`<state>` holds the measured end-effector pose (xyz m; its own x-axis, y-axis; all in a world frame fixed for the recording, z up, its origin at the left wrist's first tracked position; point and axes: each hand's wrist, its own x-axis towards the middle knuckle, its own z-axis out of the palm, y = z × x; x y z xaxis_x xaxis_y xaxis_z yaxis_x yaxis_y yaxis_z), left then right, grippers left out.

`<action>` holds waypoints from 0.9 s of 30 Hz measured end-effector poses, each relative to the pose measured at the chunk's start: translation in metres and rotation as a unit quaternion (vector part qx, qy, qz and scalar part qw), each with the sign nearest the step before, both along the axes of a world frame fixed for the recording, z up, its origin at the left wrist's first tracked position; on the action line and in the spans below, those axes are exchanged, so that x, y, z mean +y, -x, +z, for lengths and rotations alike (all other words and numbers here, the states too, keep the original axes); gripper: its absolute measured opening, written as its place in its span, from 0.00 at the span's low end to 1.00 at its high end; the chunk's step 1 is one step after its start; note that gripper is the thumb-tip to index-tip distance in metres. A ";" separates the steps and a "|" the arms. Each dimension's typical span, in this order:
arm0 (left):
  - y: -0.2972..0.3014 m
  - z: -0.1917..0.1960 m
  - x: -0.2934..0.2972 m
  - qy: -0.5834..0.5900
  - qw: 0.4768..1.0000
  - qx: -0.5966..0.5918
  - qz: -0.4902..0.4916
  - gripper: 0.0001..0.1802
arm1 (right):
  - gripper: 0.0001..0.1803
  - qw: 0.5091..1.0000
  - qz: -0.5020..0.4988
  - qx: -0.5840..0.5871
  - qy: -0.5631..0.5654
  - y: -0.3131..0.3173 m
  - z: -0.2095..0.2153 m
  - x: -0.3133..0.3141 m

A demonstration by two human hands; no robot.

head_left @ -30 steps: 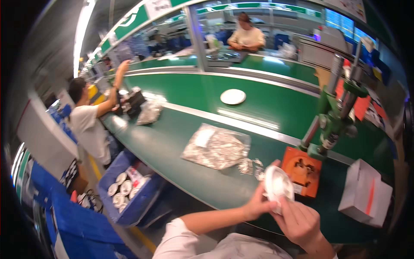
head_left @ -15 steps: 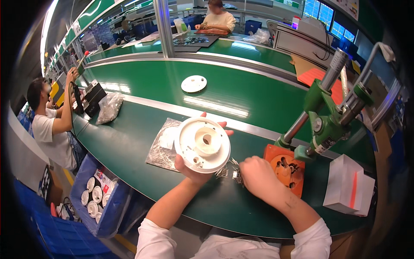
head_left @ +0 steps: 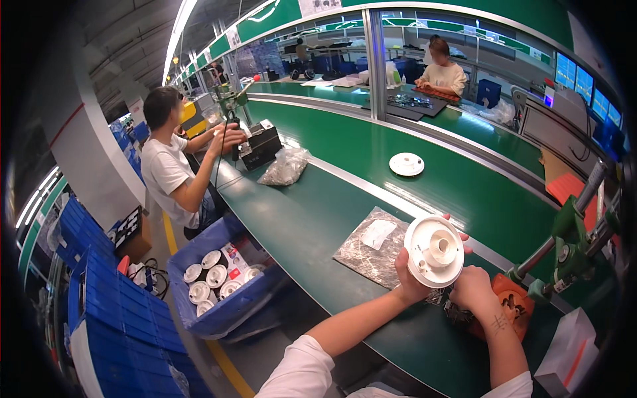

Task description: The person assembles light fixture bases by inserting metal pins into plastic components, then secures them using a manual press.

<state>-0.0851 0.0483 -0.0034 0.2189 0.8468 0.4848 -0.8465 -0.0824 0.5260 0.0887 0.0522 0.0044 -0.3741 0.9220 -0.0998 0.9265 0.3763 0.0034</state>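
Observation:
My left hand (head_left: 409,284) grips a white round plastic part (head_left: 422,260) from beneath, its thumb on the near rim and fingertips showing past the far side. A raised hollow hub on this part faces up. Just right of it, my right hand (head_left: 474,289) is closed, knuckles up, over a scatter of small metal pins (head_left: 435,297); its fingertips are hidden, so I cannot make out what they hold. Beyond that hand lies an orange fixture (head_left: 513,300) with dark cut-outs, below a green hand press (head_left: 569,251).
A scratched flat sheet (head_left: 355,257) lies left of my hands. Another white disc (head_left: 407,164) rests on the green conveyor (head_left: 332,136). A blue bin (head_left: 192,312) holds several white parts. Near a plastic bag (head_left: 285,166) sits a co-worker (head_left: 169,166). A white box (head_left: 567,355) stands at right.
My view has swung left, shifting the bench rightward in the picture. The left hand still grips the white part; the right hand stays closed by the metal pins.

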 end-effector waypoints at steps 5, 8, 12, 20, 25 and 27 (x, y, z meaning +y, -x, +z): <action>0.002 -0.002 0.002 -0.027 0.999 -0.010 -0.024 0.71 | 0.07 1.000 0.016 0.005 0.007 -0.001 0.003 0.003; -0.001 0.004 -0.002 -0.038 0.998 0.035 -0.035 0.72 | 0.07 0.998 0.040 0.037 -0.019 -0.010 -0.004 -0.001; -0.002 0.001 -0.002 -0.032 0.997 0.044 -0.045 0.73 | 0.06 0.991 0.055 0.110 -0.061 -0.008 -0.002 -0.007; -0.005 -0.003 -0.002 -0.001 0.998 0.045 -0.053 0.74 | 0.05 0.960 0.030 0.266 -0.083 -0.019 0.034 -0.059; -0.015 -0.005 -0.006 -0.014 0.992 0.062 -0.109 0.71 | 0.06 0.943 0.012 0.322 -0.083 -0.049 0.058 -0.106; -0.019 -0.009 -0.010 -0.028 0.987 0.088 -0.133 0.72 | 0.05 0.935 0.005 0.344 -0.084 -0.060 0.060 -0.116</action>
